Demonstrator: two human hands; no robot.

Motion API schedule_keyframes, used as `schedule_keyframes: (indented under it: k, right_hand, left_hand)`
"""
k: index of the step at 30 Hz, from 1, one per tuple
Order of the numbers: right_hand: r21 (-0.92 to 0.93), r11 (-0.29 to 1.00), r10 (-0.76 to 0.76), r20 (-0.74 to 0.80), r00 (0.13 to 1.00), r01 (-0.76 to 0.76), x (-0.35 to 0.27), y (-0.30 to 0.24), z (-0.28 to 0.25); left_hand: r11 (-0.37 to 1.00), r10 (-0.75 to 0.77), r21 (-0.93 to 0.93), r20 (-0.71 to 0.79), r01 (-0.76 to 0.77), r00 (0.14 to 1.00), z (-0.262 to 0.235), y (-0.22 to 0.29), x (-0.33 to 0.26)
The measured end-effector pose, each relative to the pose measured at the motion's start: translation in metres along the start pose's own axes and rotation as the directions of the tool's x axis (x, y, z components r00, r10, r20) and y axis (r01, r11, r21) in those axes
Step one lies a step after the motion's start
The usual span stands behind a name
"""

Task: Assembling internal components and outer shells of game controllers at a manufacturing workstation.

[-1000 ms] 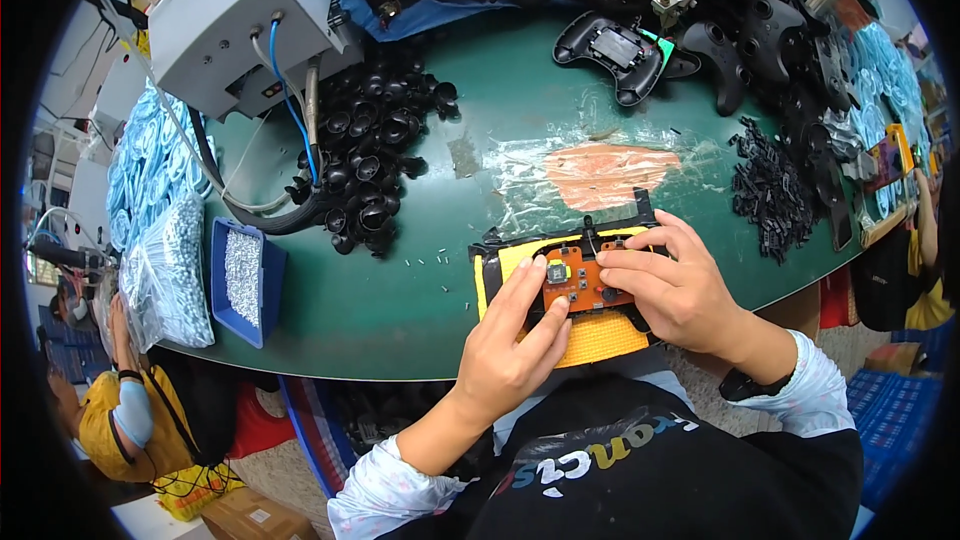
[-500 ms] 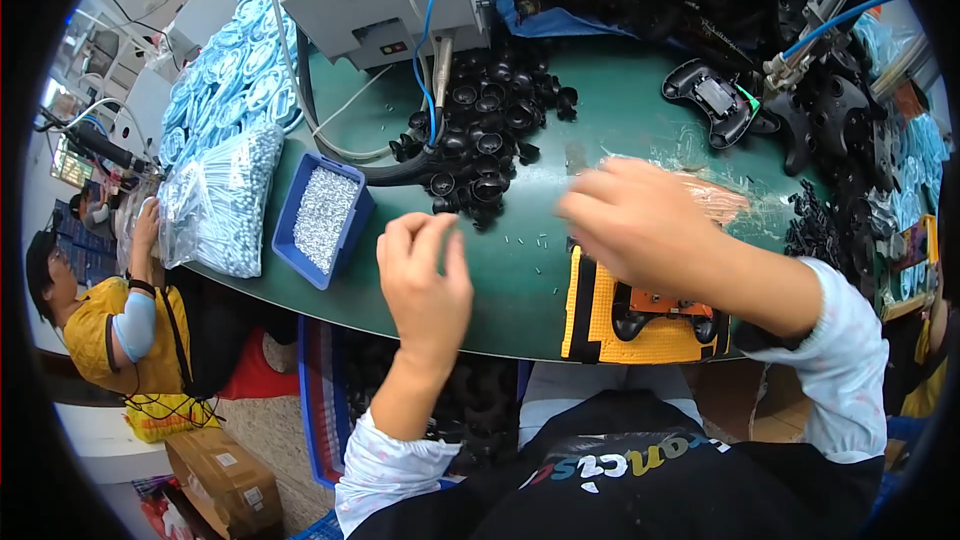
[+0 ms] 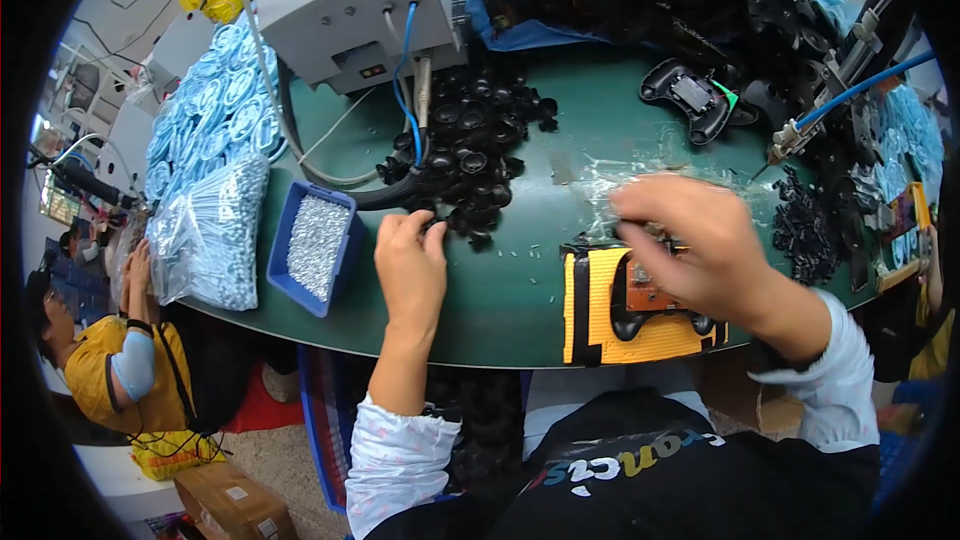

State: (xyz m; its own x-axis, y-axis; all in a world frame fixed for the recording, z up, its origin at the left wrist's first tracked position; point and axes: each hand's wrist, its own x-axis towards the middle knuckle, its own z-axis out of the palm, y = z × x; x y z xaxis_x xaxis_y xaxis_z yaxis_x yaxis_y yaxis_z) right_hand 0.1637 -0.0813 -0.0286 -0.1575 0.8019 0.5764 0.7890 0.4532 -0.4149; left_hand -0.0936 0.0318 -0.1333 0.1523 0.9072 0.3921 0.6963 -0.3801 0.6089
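Currently: left hand [image 3: 410, 265] at the pile of small black round plastic caps [image 3: 470, 145], fingertips curled into its near edge; whether they pinch a cap, can't tell.
Right hand [image 3: 690, 240] hovers over the orange circuit board [image 3: 650, 292] in the yellow ribbed fixture [image 3: 600, 315], fingers bent, grip hidden. Blue tray of silver screws [image 3: 315, 245] lies left of the left hand.

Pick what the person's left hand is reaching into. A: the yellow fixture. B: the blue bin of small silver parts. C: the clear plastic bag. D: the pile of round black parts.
D: the left hand has its fingertips at the edge of the pile of round black parts, beside the blue bin, not in it.
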Motion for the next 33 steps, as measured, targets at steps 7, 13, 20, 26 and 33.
schedule_keyframes:
  k: [7,13,20,26,33]
  right_hand:
    - [-0.189,0.887,0.376,-0.234,0.896,-0.422,-0.119,0.045,-0.044]
    - [-0.224,0.899,0.361,-0.112,0.926,-0.377,-0.136,0.038,-0.032]
    - [-0.03,0.885,0.466,0.01,0.885,-0.465,-0.139,0.034,-0.052]
    - [0.065,0.924,0.381,-0.073,0.922,-0.376,-0.113,0.03,-0.056]
    - [0.109,0.951,0.289,0.035,0.957,-0.291,-0.114,0.036,-0.044]
  left_hand:
    - [0.998,0.056,-0.016,-0.116,-0.058,0.992,-0.02,0.027,-0.004]
    - [0.995,0.1,-0.007,-0.135,-0.102,0.986,-0.017,0.028,-0.007]
    - [0.889,-0.048,-0.446,0.138,0.106,0.989,-0.013,0.08,-0.026]
    - [0.927,0.184,-0.361,0.193,-0.105,0.964,0.015,0.113,-0.024]
    - [0.912,0.26,-0.389,0.303,-0.13,0.917,0.017,0.128,-0.024]
